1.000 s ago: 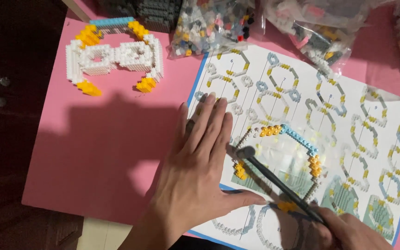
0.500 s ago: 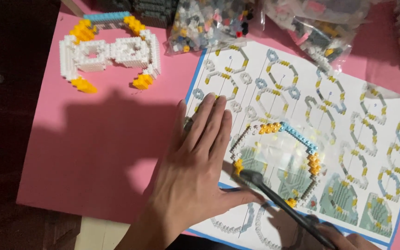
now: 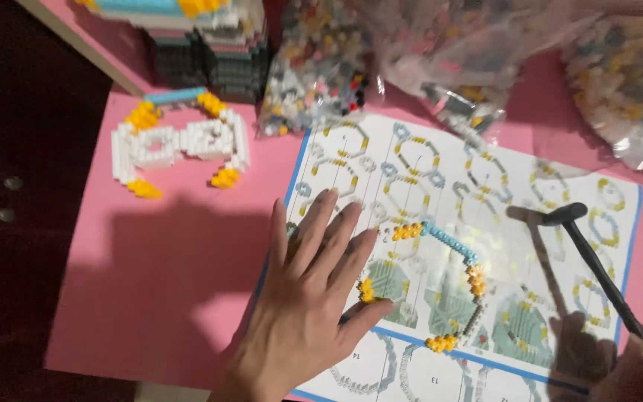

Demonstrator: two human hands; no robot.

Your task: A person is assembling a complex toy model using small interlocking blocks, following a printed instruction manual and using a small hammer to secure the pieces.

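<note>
My left hand [image 3: 303, 298] lies flat, fingers spread, on the left edge of a printed instruction sheet [image 3: 545, 179], its thumb touching the rim of a ring-shaped brick piece [image 3: 448, 286] built of clear, yellow and blue small bricks. My right hand [image 3: 638, 368], at the bottom right corner, grips the handle of a thin black hammer-like tool [image 3: 593, 260], whose head is raised above the sheet to the right of the ring piece.
A white and yellow brick assembly [image 3: 176, 145] lies on the pink table [image 3: 150, 298] at upper left. Several clear bags of loose bricks [image 3: 321, 74] crowd the far edge, next to a stacked brick build [image 3: 202, 37]. Dark floor lies left.
The black tool has lifted off the ring piece and swung right, its head now raised above the sheet. My left hand stays flat. The view has shifted, moving everything lower in frame.
</note>
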